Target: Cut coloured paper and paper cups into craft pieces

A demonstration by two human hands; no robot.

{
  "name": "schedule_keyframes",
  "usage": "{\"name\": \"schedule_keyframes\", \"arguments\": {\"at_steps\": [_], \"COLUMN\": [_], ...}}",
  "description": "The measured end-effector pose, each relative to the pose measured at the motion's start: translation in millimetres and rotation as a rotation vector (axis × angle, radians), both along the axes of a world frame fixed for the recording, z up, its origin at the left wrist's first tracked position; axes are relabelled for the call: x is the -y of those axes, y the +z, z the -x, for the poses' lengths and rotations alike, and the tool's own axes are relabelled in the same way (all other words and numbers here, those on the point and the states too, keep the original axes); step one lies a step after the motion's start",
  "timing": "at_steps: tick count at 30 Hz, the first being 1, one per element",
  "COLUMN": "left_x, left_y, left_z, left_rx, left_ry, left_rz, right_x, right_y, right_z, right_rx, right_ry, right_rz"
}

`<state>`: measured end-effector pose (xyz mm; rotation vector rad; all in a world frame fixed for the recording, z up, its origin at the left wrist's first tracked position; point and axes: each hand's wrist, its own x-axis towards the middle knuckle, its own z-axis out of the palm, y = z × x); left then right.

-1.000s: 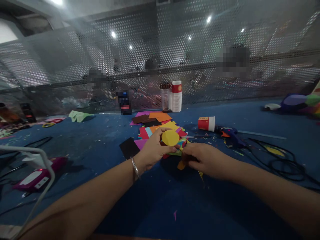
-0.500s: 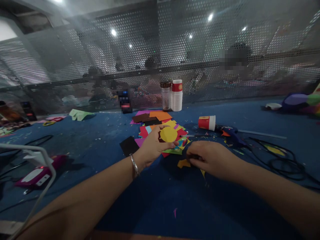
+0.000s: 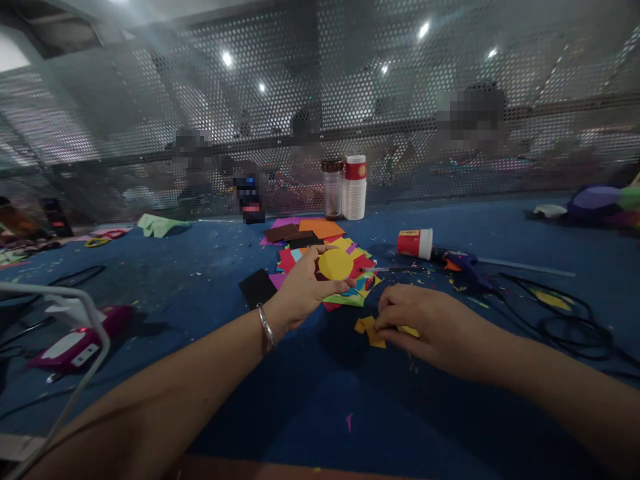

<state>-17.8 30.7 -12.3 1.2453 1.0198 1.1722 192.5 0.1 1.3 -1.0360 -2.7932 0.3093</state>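
My left hand (image 3: 305, 280), with a silver bangle at its wrist, is closed around a round piece with a flat yellow face (image 3: 336, 265). A brownish side shows under its edge; the rest is hidden by my fingers. To the right, my right hand (image 3: 425, 327) is low over the table, fingertips pinched on an orange-yellow paper scrap (image 3: 374, 333). Another yellow bit (image 3: 409, 331) shows beside the fingers. Behind my left hand lies a pile of coloured paper (image 3: 360, 253), with a thin dark stick-like tool (image 3: 393, 269) across its right side.
A red-and-white paper cup (image 3: 415, 244) lies on its side by a blue glue gun (image 3: 467, 268) with a coiled black cord (image 3: 575, 327). Behind stand a clear bottle (image 3: 333, 190) and stacked paper cups (image 3: 355, 193). A magenta power strip (image 3: 80, 343) lies left, near a pale frame (image 3: 95, 320).
My right hand has shifted slightly, and more of the orange-yellow scrap shows at its fingertips. My left hand keeps its hold on the yellow-faced piece, almost unmoved.
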Motion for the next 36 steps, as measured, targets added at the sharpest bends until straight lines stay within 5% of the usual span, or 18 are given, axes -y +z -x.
{"name": "schedule_keyframes", "arguments": {"at_steps": [18, 36], "left_x": [0.2, 1.8], "left_y": [-0.5, 2.0], "left_z": [-0.1, -2.2], "left_rx": [-0.052, -0.024], "left_ry": [-0.005, -0.007], "left_rz": [-0.029, 0.022], "right_x": [4.0, -1.5], "right_y": [7.6, 3.3], "right_z": [1.2, 9.2], "right_rx": [-0.022, -0.035], "right_ry": [0.051, -0.093], "right_rz": [0.178, 0.154]}}
